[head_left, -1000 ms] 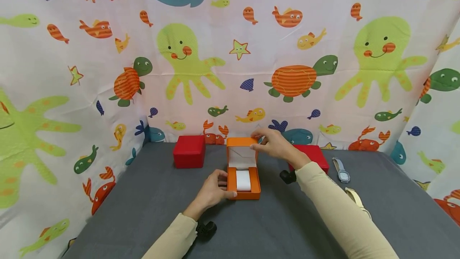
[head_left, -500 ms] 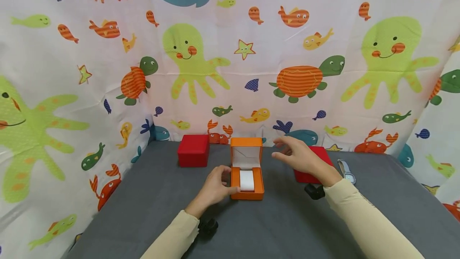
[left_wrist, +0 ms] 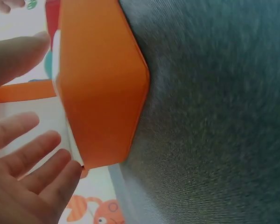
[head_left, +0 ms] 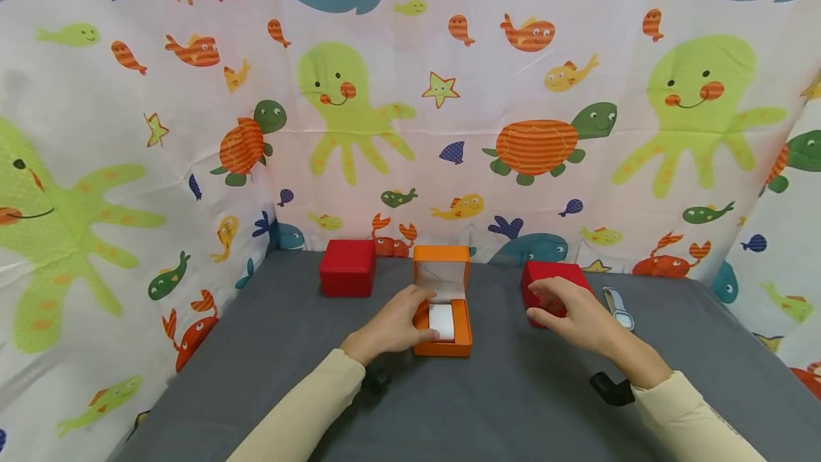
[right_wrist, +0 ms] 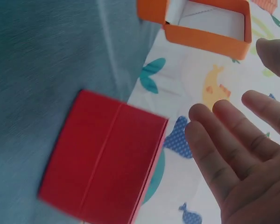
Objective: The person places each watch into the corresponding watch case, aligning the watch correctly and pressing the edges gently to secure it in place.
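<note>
An orange box [head_left: 442,349] stands on the grey table with its hinged lid [head_left: 441,254] raised. Inside it sits a white cushion [head_left: 442,319]. Above the box's left side my left hand [head_left: 393,323] has its thumb and fingers spread; the left wrist view shows them apart, beside the box's orange wall [left_wrist: 102,88], holding nothing. My right hand [head_left: 580,316] hovers in front of the right red box [head_left: 558,269], partly covering it. Relaxed, separated fingers [right_wrist: 214,163] show in the right wrist view, clear of the closed red box [right_wrist: 102,158].
Another closed red box [head_left: 348,269] stands left of the orange one. At the right lies a wristwatch [head_left: 619,311] with a pale strap. A sea-animal printed curtain [head_left: 385,127] hangs behind and at both sides of the table.
My right hand has left the orange lid and moved right and nearer, to the red box. My left hand has let go of the orange box's side and risen over it toward the cushion.
</note>
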A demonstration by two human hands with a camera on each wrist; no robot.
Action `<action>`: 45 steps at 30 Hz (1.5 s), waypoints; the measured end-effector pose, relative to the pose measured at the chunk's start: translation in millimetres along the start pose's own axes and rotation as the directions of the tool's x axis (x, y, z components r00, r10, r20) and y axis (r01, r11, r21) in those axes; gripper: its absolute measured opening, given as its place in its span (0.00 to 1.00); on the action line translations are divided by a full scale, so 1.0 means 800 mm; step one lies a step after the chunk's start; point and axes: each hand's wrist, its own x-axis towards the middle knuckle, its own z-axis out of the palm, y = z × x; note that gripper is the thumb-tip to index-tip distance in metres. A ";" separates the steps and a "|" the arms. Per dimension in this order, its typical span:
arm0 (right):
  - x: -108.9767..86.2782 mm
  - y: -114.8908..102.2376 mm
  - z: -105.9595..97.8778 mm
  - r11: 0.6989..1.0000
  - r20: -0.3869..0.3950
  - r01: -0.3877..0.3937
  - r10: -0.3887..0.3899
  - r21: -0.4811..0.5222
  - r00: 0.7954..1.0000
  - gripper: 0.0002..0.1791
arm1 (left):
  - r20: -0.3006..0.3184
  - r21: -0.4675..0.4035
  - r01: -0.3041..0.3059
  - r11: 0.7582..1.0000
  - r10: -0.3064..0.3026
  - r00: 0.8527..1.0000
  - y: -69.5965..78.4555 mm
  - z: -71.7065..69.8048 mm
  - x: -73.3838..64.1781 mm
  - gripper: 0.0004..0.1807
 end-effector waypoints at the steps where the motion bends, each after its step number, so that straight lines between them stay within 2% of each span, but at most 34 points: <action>1: -0.005 0.002 0.000 1.000 -0.007 -0.004 0.004 -0.005 1.000 0.26 | 0.013 0.020 -0.002 1.000 0.002 1.000 -0.001 0.000 0.001 0.38; 7: -0.040 0.013 -0.007 0.995 -0.001 -0.078 0.078 -0.063 0.997 0.26 | 0.066 0.088 -0.006 0.996 0.000 0.998 -0.008 -0.004 0.010 0.39; 15: -0.076 0.030 -0.030 0.980 -0.019 -0.146 0.144 -0.134 0.989 0.25 | 0.134 0.146 -0.013 0.989 -0.007 0.991 -0.003 -0.012 0.022 0.38; 22: -0.098 0.048 -0.048 0.956 -0.010 -0.240 0.242 -0.170 0.970 0.29 | 0.178 0.187 -0.037 0.982 0.003 0.984 0.004 -0.013 0.031 0.36; 28: -0.118 0.063 -0.057 0.931 0.028 -0.290 0.304 -0.219 0.952 0.31 | 0.225 0.242 -0.023 0.970 -0.033 0.974 0.014 -0.015 0.037 0.36; 32: -0.129 0.073 -0.059 0.917 0.079 -0.319 0.346 -0.241 0.935 0.32 | 0.231 0.269 -0.034 0.963 -0.030 0.973 0.017 -0.014 0.038 0.35; 38: -0.142 0.082 -0.060 0.909 0.132 -0.339 0.377 -0.242 0.917 0.33 | 0.226 0.262 -0.047 0.964 -0.014 0.974 0.016 -0.011 0.039 0.34; 45: -0.150 0.092 -0.061 0.908 0.185 -0.344 0.390 -0.238 0.902 0.29 | 0.220 0.247 -0.050 0.968 -0.005 0.975 0.013 -0.008 0.041 0.34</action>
